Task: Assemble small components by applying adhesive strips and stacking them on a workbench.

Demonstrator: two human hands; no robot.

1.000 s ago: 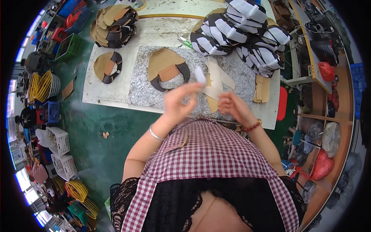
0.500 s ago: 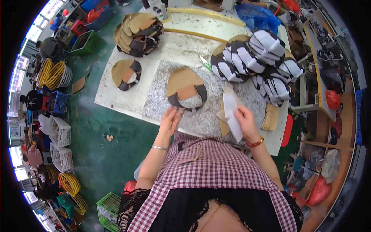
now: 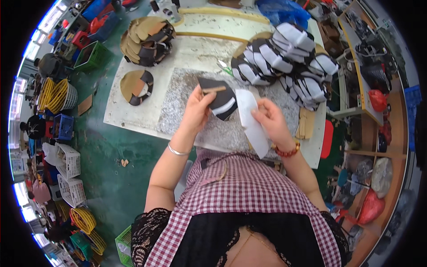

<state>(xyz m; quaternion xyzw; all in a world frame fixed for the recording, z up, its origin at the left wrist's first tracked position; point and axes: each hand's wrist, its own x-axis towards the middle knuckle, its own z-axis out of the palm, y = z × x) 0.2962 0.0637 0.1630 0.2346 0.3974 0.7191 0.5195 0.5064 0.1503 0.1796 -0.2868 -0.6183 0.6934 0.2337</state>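
Note:
My left hand (image 3: 197, 111) is closed on a shoe upper (image 3: 216, 104), thumb on top, and raises it above the grey speckled mat (image 3: 175, 100). The upper shows its black side, with a tan strip across it and a pale band near its lower edge. In my right hand (image 3: 272, 124) is a white sheet (image 3: 250, 122), pinched between thumb and fingers just right of the upper; small gap between the two. At the left of the table lies a single tan and black upper (image 3: 132, 87).
A stack of tan uppers (image 3: 147, 38) stands at the far left of the table. Black and white uppers (image 3: 273, 58) are heaped at the far right, with green-handled snips (image 3: 226, 68) beside them. Tan pieces (image 3: 305, 123) lie by the right edge.
My left hand has picked the upper up off the mat and turned it so its black side shows. My right hand has moved up and left with the white sheet.

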